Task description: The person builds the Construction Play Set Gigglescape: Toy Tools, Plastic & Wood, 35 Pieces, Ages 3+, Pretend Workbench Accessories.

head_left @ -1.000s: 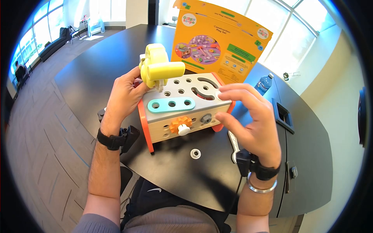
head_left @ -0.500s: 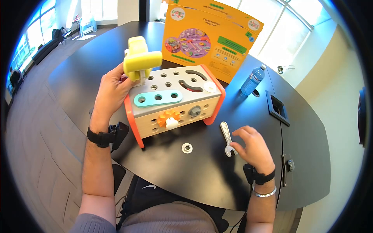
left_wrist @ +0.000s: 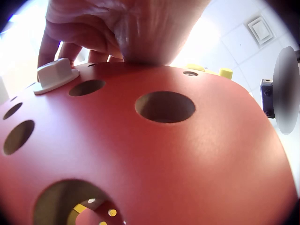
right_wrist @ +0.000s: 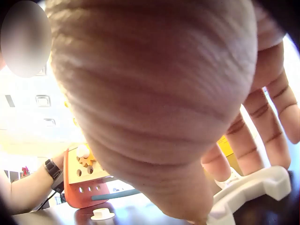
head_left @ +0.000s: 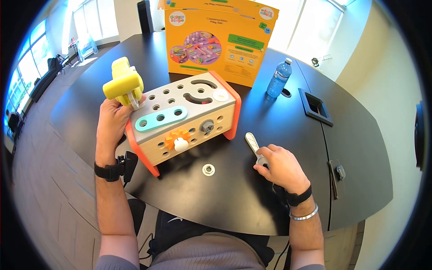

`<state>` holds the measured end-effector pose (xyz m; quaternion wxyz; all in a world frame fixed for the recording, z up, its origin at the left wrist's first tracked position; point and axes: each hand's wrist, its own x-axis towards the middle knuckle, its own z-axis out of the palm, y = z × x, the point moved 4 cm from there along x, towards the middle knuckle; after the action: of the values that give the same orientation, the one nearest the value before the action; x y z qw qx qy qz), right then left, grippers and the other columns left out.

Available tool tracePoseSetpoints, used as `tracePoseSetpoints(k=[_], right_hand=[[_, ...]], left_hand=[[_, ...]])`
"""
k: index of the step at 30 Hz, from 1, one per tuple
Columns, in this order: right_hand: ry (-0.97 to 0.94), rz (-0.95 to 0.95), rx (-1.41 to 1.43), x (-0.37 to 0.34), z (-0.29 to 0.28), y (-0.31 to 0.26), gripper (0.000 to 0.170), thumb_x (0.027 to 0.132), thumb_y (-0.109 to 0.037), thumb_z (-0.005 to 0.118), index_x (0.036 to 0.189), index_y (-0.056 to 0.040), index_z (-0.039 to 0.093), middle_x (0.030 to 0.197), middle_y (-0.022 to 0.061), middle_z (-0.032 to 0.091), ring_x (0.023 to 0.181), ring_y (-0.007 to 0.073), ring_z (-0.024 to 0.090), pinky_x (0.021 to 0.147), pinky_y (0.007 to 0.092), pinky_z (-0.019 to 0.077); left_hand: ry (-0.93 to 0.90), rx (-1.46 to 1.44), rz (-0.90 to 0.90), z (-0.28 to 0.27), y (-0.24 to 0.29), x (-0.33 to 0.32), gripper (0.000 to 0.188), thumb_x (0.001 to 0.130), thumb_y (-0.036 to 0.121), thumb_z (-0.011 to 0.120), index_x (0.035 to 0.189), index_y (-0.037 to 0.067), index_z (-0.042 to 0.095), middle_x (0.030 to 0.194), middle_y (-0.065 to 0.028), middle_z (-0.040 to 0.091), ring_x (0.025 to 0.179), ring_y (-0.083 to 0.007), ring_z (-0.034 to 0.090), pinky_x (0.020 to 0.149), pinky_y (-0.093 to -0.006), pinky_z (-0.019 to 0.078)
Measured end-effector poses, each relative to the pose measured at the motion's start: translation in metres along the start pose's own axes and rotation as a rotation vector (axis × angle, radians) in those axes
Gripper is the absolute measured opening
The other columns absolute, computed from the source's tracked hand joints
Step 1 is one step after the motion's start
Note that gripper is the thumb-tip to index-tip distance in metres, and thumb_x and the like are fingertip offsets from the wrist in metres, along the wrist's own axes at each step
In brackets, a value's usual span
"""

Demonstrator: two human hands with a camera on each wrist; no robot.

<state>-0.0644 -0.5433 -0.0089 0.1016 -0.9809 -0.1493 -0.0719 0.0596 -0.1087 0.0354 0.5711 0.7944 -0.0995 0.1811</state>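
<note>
A toy workbench (head_left: 202,112) with red ends carries a teal strip (head_left: 152,119), an orange gear (head_left: 171,144) and a grey bolt (head_left: 207,126). My left hand (head_left: 112,121) grips its left end, below a yellow toy piece (head_left: 123,85) on a white bracket. In the left wrist view, fingers reach over the red end panel (left_wrist: 140,150) beside a white nut (left_wrist: 54,77). On the table, my right hand (head_left: 285,168) pinches a pale toy wrench (head_left: 252,141) near its forked head, which it partly covers. The thumb meets the wrench in the right wrist view.
A loose white nut (head_left: 213,170) lies on the dark table (head_left: 292,130) between workbench and wrench. Behind stands an orange box (head_left: 243,72). To its right are a blue water bottle (head_left: 279,78) and a recessed table port (head_left: 315,107).
My right hand has left the workbench's right side and come down onto the wrench. The left hand stays at the workbench's left end. The head view has shifted to the right.
</note>
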Motion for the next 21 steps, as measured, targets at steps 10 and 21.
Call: tracePoseSetpoints(k=[10,21], right_hand=[[0.019,-0.005,-0.075,0.0,0.0,0.002,0.037,0.085,-0.018,0.087,0.118,-0.005,0.075,0.106,0.013,0.069,0.105,0.0357,0.07,0.095,0.047,0.0616],[0.04,-0.027,-0.082,0.0,-0.002,0.0,0.042,0.082,-0.015,0.086,0.121,-0.0006,0.077,0.11,0.0136,0.067,0.111,0.0343,0.065,0.1,0.0448,0.0592]], left_hand=[[0.0,0.023,-0.002,-0.003,-0.006,0.002,0.045,0.103,0.032,0.088,0.134,0.002,0.074,0.119,-0.0035,0.078,0.108,-0.0114,0.071,0.099,-0.0301,0.057],[-0.006,-0.005,0.021,-0.003,-0.009,0.002,0.044,0.104,0.032,0.088,0.134,0.002,0.074,0.119,-0.003,0.078,0.108,-0.0108,0.071,0.099,-0.0297,0.0569]])
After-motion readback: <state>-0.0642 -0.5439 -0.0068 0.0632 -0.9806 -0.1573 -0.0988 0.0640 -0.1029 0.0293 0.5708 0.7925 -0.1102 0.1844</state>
